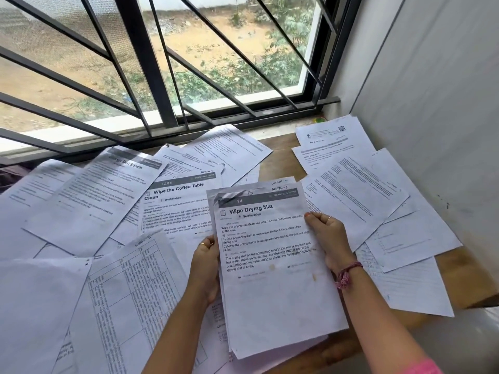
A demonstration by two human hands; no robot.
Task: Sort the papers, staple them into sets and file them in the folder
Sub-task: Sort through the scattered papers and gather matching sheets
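Progress: sorting under way; no stapler or folder in view, so stapling and filing look undone.
Held set: thin stack of white printed sheets (275, 265) at 6 o'clock, gripped by left hand (206, 265) and right hand (328, 238).
Loose papers (89, 206): scattered over the wooden surface (278, 163), 9 to 3 o'clock.
Writing: "Wipe Drying Mat", "74", "Section-1"; behind, "Wipe the Coffee Table Clean", "1206".

left hand (206, 261) and right hand (328, 238) raised, fingers curled, gripping.
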